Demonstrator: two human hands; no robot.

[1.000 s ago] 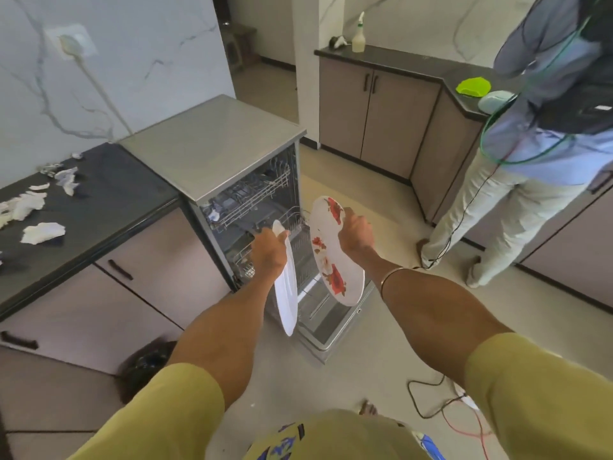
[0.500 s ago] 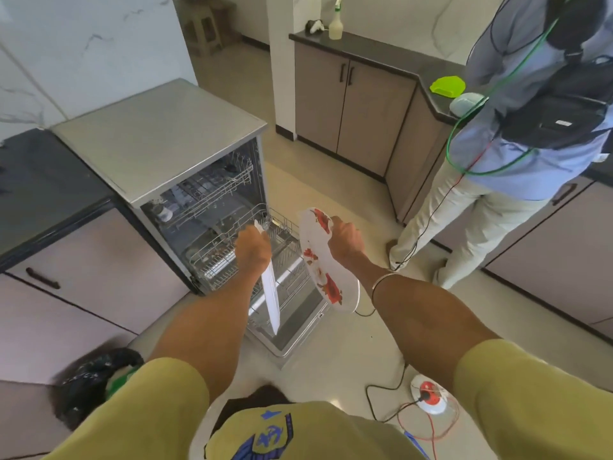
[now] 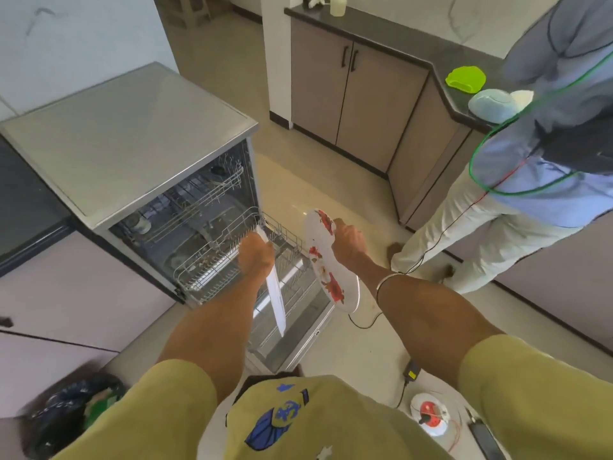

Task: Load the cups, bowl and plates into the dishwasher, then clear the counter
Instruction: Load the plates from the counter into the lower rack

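Observation:
My left hand (image 3: 255, 258) grips a plain white plate (image 3: 276, 300) by its top edge, held edge-on over the pulled-out lower rack (image 3: 205, 260) of the open dishwasher (image 3: 126, 137). My right hand (image 3: 348, 245) holds a white plate with red flowers (image 3: 326, 260) upright, just right of the rack and above the lowered door (image 3: 295, 330). A cup (image 3: 141, 224) sits in the upper rack inside.
A second person (image 3: 517, 180) stands at the right by the corner counter (image 3: 461, 104), which carries a green lid and a pale bowl. Cables and a red-and-white cord reel (image 3: 429, 415) lie on the floor. A black rubbish bag (image 3: 66, 413) sits at lower left.
I have stepped closer to the dishwasher and look further down. Both plates have come lower, over the pulled-out rack. The left counter with paper scraps has left the view.

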